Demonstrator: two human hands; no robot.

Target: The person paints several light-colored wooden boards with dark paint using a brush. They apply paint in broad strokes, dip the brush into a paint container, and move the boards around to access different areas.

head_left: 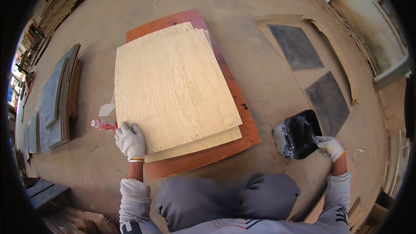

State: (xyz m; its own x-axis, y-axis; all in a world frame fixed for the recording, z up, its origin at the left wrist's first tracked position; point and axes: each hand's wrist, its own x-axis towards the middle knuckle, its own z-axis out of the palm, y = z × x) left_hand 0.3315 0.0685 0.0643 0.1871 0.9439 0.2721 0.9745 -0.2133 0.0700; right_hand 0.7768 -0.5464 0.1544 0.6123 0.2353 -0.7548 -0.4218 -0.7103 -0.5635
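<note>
My left hand (130, 141), in a white glove, rests on the near left corner of a pale wood-grain veneer sheet (173, 86). That sheet tops a small stack of like sheets lying on a reddish-brown board (242, 104) on the floor. A red and white bottle (103, 125) lies just left of this hand. My right hand (329, 147), also gloved, reaches into a black tray (301, 134) of dark liquid and grips what looks like a brush handle; the brush itself is hard to make out.
Grey and brown boards (58, 99) are stacked on the floor to the left. Two dark grey sheets (327, 102) lie on the floor to the right. My bent knees in grey trousers (225, 197) fill the lower centre. More stacked boards line the far left wall.
</note>
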